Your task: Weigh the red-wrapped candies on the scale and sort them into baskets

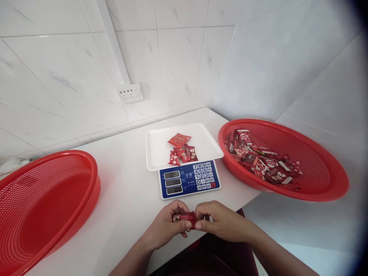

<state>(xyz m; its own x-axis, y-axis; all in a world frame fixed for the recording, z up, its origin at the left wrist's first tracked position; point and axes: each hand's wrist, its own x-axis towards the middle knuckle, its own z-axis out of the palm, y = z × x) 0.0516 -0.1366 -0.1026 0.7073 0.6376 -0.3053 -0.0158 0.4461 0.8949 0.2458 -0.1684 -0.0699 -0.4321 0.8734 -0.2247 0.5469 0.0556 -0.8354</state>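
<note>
Just in front of the scale, my left hand (174,224) is closed on a small red candy packet (184,219) with light print. Thumb and fingers of my right hand (211,219) pinch the right end of the same packet. Beyond my hands stands a blue and white digital scale (188,178) with a keypad and three small displays. On its white weighing tray (156,143) lies a small pile of red candy packets (184,153), with a larger flat red packet (179,140) at the back.
At the right, a red mesh basket (316,168) holds many red and dark wrapped packets (261,161). Another red basket (90,168) stands at the left with its bottom showing. A tiled wall (184,57) with a power socket (130,93) borders the white table (126,184).
</note>
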